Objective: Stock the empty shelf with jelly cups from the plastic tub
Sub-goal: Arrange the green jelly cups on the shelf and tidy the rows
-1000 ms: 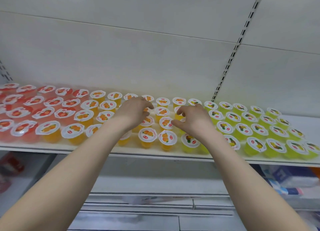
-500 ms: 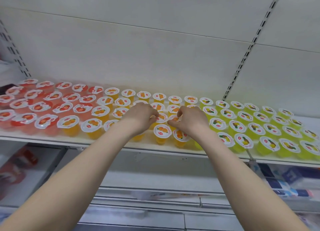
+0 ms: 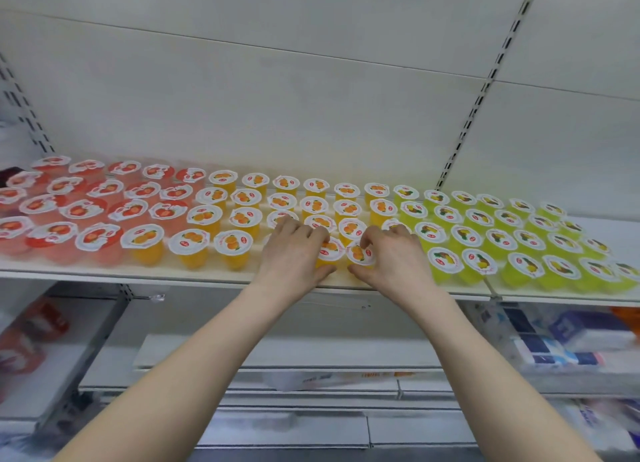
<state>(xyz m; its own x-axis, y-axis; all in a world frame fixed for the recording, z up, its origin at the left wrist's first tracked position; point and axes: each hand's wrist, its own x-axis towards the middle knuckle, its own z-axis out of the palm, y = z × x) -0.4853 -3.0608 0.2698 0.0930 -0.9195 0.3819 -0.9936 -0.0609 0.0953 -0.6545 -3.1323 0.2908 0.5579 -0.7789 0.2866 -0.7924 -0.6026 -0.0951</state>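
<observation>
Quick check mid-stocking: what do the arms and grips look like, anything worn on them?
The left forearm and right forearm are bare to the frame's edge, with no sleeves in view. The left grip and right grip are ungloved; no ring, watch or bracelet shows.

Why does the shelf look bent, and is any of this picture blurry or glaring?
Head view: the wide-angle lens bows the shelf edge and tilts the slotted upright; the light is soft and even, with no harsh glare; the jelly cups mid-frame are sharp; the packets on the lower shelves smear into blur.
</observation>
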